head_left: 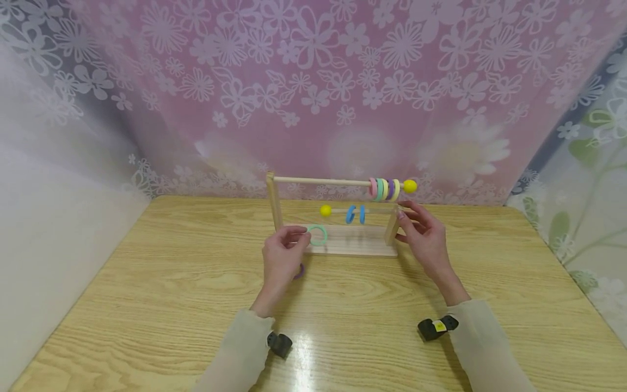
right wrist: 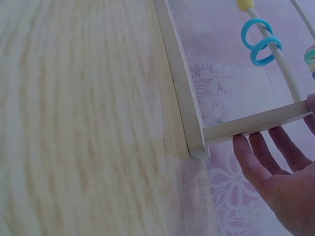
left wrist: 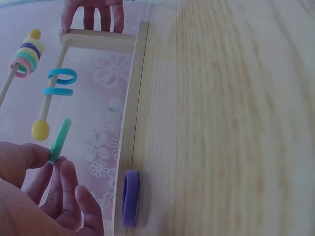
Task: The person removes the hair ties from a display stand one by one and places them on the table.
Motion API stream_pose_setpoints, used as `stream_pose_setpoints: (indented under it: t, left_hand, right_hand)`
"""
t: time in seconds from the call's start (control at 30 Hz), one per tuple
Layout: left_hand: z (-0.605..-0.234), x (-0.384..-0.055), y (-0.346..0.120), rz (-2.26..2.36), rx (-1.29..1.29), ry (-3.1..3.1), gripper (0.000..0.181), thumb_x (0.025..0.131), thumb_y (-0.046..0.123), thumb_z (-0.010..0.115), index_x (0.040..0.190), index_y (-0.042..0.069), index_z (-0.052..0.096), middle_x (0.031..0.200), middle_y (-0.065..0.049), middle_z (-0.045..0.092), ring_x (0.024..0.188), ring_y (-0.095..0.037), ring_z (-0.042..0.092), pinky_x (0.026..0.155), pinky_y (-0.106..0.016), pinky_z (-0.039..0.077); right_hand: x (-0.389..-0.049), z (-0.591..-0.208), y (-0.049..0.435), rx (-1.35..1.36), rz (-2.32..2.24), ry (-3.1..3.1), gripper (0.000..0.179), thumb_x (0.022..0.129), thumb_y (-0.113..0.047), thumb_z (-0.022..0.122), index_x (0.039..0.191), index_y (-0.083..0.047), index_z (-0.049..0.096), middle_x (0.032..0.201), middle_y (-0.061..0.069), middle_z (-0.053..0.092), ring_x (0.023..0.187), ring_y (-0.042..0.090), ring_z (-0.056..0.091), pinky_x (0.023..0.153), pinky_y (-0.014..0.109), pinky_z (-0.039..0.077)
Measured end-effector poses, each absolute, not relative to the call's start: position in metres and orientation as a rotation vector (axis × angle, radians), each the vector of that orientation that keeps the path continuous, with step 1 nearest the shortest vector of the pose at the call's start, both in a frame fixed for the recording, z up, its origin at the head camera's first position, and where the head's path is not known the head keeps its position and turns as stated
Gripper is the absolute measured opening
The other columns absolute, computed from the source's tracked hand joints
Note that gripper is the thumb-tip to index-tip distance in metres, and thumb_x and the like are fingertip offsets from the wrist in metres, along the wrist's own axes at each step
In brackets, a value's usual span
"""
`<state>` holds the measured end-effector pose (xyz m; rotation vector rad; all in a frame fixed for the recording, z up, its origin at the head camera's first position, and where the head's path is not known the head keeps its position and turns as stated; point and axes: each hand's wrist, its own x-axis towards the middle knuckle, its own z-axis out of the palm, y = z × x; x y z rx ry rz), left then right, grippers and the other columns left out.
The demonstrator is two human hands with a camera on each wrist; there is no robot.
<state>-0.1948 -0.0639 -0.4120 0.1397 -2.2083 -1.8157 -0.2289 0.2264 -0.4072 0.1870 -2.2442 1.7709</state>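
on the wood-grained table (head_left: 171,305), before flowered cloth (head_left: 313,136), stands a rack (head_left: 352,240).

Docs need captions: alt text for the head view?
Left hand pinches a green ring near the lower rod of a wooden rack; right hand holds its short post. Two blue rings hang on that rod, five multicolored rings on the upper rod.
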Motion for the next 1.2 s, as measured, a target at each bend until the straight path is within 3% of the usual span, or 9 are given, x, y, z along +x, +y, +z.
stream_pose_setpoints:
  t: [0.33,0.47,0.6,0.83,1.0,1.2]
  left_hand:
    - [-0.413,-0.193,-0.064,-1.840,0.153,-2.361,0.012,0.092,0.018,0.074,0.101,0.011,0.077,0.093,-0.010,0.078,0.079,-0.033,0.073,0.053,-0.021,0.050]
    - [-0.413,-0.191,-0.066,-1.861,0.127,-2.398,0.013,0.093,0.018,0.073,0.102,0.010,0.077,0.094,-0.010,0.077,0.071,-0.030,0.069,0.048,-0.021,0.048]
    - [-0.413,-0.190,-0.068,-1.888,0.126,-2.429,0.014,0.093,0.017,0.073,0.103,0.009,0.076,0.095,-0.011,0.077,0.065,-0.020,0.066,0.050,-0.021,0.049]
    - [-0.414,-0.190,-0.076,-1.939,0.080,-2.476,0.015,0.092,0.015,0.073,0.104,0.006,0.076,0.094,-0.015,0.078,0.057,-0.015,0.063,0.050,-0.021,0.047]
    - [-0.413,-0.190,-0.083,-1.821,0.048,-2.543,0.014,0.091,0.016,0.074,0.103,0.008,0.077,0.097,-0.011,0.079,0.078,-0.023,0.075,0.062,-0.025,0.055]
    - [-0.414,-0.191,-0.086,-1.749,0.027,-2.624,0.012,0.092,0.017,0.073,0.100,0.009,0.077,0.096,-0.009,0.079,0.079,-0.018,0.073,0.067,-0.026,0.058]
  right_hand:
    - [-0.229,-0.407,0.226,0.190,1.762,-2.249,0.045,0.105,-0.028,0.059,0.145,-0.007,0.055,0.117,-0.012,0.062,0.103,0.005,0.067,0.076,0.024,0.061]
    - [-0.229,-0.407,0.227,0.197,1.754,-2.245,0.045,0.105,-0.028,0.059,0.144,-0.007,0.055,0.117,-0.012,0.061,0.103,0.005,0.067,0.076,0.024,0.061]
    - [-0.230,-0.408,0.227,0.201,1.749,-2.241,0.045,0.105,-0.029,0.059,0.144,-0.008,0.056,0.117,-0.011,0.062,0.103,0.006,0.068,0.075,0.024,0.061]
    - [-0.227,-0.405,0.225,0.190,1.769,-2.237,0.044,0.105,-0.027,0.059,0.144,-0.007,0.056,0.126,0.012,0.062,0.103,0.006,0.068,0.076,0.025,0.061]
    - [-0.227,-0.406,0.225,0.190,1.772,-2.237,0.044,0.104,-0.027,0.059,0.144,-0.007,0.056,0.121,0.003,0.063,0.103,0.006,0.068,0.076,0.025,0.062]
    - [-0.227,-0.406,0.225,0.185,1.776,-2.234,0.045,0.104,-0.027,0.059,0.145,-0.007,0.056,0.123,0.005,0.062,0.103,0.005,0.068,0.076,0.025,0.062]
